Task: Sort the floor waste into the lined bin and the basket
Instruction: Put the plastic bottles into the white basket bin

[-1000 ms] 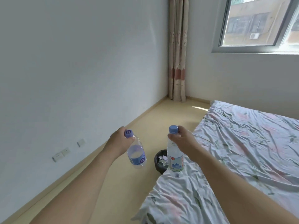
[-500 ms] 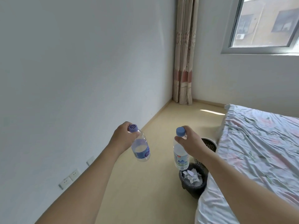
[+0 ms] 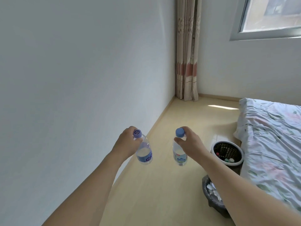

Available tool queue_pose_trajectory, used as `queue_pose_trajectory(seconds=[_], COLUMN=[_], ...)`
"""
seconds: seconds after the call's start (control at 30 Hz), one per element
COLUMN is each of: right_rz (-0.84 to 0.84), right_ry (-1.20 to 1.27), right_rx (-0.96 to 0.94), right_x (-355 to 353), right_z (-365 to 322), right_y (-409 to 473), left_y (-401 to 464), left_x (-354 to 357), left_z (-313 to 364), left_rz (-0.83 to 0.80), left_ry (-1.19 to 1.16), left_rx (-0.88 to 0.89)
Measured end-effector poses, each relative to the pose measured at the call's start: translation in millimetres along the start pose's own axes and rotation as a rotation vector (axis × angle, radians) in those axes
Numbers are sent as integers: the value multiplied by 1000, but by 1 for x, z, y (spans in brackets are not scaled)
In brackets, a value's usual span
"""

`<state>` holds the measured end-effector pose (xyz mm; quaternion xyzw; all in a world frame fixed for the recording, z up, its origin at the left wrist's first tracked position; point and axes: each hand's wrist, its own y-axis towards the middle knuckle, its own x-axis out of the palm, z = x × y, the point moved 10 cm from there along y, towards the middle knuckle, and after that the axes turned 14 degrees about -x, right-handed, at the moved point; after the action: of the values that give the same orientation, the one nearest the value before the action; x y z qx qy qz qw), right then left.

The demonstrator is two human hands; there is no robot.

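Plastic bottles, one per hand, both carried by the neck just under the cap. Your left hand [image 3: 126, 143] has its fingers curled round the neck of the blue-label bottle [image 3: 144, 152], which hangs tilted, base swinging toward the middle of the floor. Your right hand [image 3: 189, 143] pinches the neck of the white-label bottle [image 3: 179, 154], thumb in front, and this one hangs closer to upright. Each seems to hold a little liquid low down, hard to be sure. Gripping at the neck lets the weight dangle, so likely a carry grip, not a pour.

Basket [image 3: 228, 153]: dark mesh, pale rim, on the floor just beside the bed [image 3: 268, 136], to the right of your right hand. Small capped items lie in its bottom, probably other bottles. Lined bin [image 3: 211, 193]: nearer you, black liner, white crumpled paper inside, partly hidden behind your right forearm.

Judgement: paper has gone to the bin, bottles to the basket, so both bottles belong in the basket. Neither is over it yet; both hang above bare floor [image 3: 162, 185] to its left. Right-hand bottle is nearer. The left must cross further, so drop the right one first. Mind the bed edge crowding the basket's far side.
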<state>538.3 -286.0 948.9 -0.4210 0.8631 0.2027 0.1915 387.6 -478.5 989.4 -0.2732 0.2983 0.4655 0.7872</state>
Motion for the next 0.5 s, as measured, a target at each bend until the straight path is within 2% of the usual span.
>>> queue_pose_trajectory(seconds=[0.1,0.23,0.33,0.5], right_rz=[-4,32,125,323], right_ry=[7,-36,-81,-186], right_rx=[37,95,134,310], right_x=[36,48,42,12], right_z=[7,23,37,72], right_y=[41,90,132,161], left_y=[60,138,202,290], left_x=[-15,-10,12,72], left_z=[-6,-14,-6,46], left_rz=[-28,-95,-193,-432], left_ry=[-22,-26,-26,55], left_rx=[1,-9,19,183])
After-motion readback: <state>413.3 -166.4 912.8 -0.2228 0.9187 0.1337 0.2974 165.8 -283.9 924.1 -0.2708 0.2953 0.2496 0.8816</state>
